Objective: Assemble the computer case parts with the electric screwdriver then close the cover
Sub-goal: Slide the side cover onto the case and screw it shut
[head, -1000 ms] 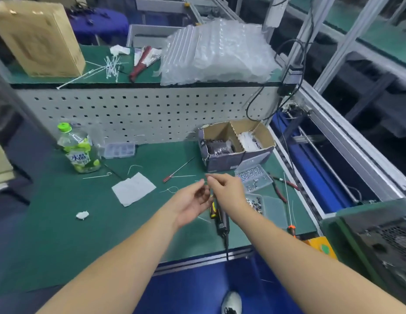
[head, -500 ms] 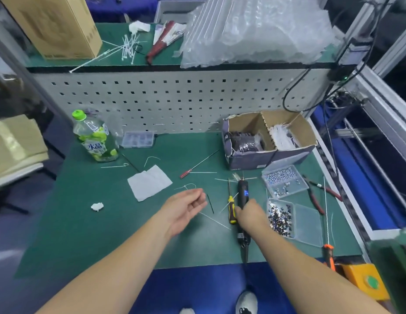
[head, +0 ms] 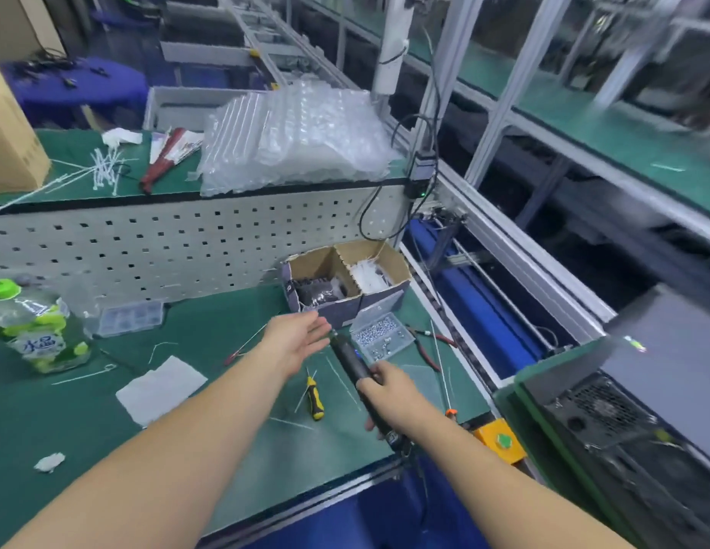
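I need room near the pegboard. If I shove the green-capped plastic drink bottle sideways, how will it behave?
The green-capped clear plastic bottle stands upright and tall, so a high push would likely tip it. It looks partly filled, so probably fairly heavy. Being rounded, it would likely roll once down.

- Your right hand [head: 389,394] now grips the electric screwdriver [head: 359,374] lifted off the green mat [head: 87,422]; half a second ago it lay flat.
- Your left hand [head: 295,340] has moved forward, fingers straightened.
- The computer case [head: 622,422] enters at right.
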`<state>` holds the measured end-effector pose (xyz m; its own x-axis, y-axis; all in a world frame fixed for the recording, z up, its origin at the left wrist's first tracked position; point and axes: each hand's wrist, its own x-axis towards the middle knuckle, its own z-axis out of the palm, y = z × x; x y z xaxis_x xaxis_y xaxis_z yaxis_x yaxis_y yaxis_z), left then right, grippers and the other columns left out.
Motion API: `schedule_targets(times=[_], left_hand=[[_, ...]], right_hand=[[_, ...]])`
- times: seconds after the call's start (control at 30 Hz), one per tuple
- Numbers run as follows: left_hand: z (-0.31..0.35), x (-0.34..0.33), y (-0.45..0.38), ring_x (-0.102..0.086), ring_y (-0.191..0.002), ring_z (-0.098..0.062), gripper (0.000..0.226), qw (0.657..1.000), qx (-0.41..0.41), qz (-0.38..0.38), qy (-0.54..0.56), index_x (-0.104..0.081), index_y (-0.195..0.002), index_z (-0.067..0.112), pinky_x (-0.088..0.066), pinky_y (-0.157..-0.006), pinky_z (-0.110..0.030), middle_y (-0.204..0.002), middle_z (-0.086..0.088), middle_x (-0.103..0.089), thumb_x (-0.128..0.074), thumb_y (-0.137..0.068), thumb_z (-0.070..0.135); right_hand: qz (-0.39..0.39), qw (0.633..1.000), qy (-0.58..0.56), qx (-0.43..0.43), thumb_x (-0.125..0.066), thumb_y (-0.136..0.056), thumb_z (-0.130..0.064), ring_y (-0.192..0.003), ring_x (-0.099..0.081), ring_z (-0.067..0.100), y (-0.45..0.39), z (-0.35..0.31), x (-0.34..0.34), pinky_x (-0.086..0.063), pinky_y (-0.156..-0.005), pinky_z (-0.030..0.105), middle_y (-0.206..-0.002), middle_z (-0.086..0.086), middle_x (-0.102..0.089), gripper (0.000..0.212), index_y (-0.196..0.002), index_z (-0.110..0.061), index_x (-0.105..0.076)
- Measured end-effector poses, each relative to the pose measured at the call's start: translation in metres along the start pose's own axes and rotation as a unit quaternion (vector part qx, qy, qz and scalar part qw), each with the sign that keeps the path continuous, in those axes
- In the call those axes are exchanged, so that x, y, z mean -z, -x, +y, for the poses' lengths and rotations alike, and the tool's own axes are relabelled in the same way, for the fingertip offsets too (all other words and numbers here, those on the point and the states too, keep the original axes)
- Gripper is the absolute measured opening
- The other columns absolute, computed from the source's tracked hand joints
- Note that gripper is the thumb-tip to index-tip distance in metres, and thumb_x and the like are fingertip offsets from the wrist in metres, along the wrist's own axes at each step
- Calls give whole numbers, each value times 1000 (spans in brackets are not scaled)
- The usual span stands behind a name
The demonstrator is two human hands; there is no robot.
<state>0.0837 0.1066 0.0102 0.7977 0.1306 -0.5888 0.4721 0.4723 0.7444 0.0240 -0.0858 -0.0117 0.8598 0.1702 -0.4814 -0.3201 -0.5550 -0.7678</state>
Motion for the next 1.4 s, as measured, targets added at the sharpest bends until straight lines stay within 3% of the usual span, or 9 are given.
schedule_targets(times=[0.1,0.3,0.47,0.57,0.63,0.7,0.9,1.13,1.4], left_hand=[[7,-37,15,-66,-102,-31,2,999,-23,-10,-39,-59,-101,3,-54,-94,-43,-97,-14,-66,-58,-102,3],[23,-92,49,-72,-86,-25,6,994,-70,-26,-77,-62,-98,2,-60,-54,-28,-98,-16,-71,-62,-96,-4],[16,-147,79,-69,-74,-24,17,988,-83,-90,-93,-60,-111,-4,-61,-74,-35,-90,-15,-69,-66,-96,1],[4,-181,106,-66,-75,-22,4,981,-74,-142,-108,-58,-99,0,-60,-64,-26,-87,-13,-66,-62,-99,1],[-8,-205,125,-64,-76,-22,4,973,-77,-169,-141,-59,-96,1,-60,-60,-23,-88,-15,-66,-60,-100,0],[-19,-227,140,-66,-79,-24,4,962,-87,-187,-179,-61,-101,-3,-60,-63,-24,-92,-18,-68,-60,-100,1],[-61,-296,179,-70,-74,-23,13,950,-91,-211,-210,-61,-106,-8,-60,-56,-24,-88,-19,-70,-65,-98,2],[-119,-370,214,-71,-77,-25,17,945,-85,-208,-237,-63,-105,-8,-59,-56,-26,-90,-19,-72,-70,-94,3],[-168,-405,238,-71,-78,-22,12,927,-61,-234,-287,-64,-106,-4,-58,-58,-27,-95,-17,-72,-67,-96,3]], right_hand=[[48,999,-7,18,-54,-93,-27,-47,-66,26,30,-9,27,-49,-36,32,-94,14,-62,13,-103,-19,-50],[111,992,4,56,-55,-93,-26,-54,-63,27,75,-11,74,-51,-41,35,-80,11,-63,7,-99,-24,-55],[144,986,-18,77,-55,-86,-32,-46,-65,23,109,3,107,-46,-37,29,-79,8,-63,16,-99,-23,-54],[183,979,14,89,-57,-91,-33,-49,-62,1,135,21,138,-49,-46,18,-87,2,-66,14,-103,-25,-54],[198,976,26,83,-57,-89,-38,-66,-68,6,156,36,161,-54,-65,27,-91,1,-68,19,-104,-27,-56],[200,976,36,77,-56,-88,-40,-79,-71,30,177,52,184,-57,-73,45,-93,5,-68,24,-106,-24,-58],[236,969,21,68,-54,-87,-41,-54,-65,14,240,100,232,-56,-51,34,-105,3,-72,34,-117,-26,-56],[284,958,15,38,-50,-83,-51,-68,-70,25,300,150,265,-61,-64,45,-95,-2,-71,30,-109,-34,-54],[330,944,-14,11,-50,-92,-44,-70,-68,24,330,193,260,-54,-61,38,-92,-2,-67,23,-112,-34,-53]])
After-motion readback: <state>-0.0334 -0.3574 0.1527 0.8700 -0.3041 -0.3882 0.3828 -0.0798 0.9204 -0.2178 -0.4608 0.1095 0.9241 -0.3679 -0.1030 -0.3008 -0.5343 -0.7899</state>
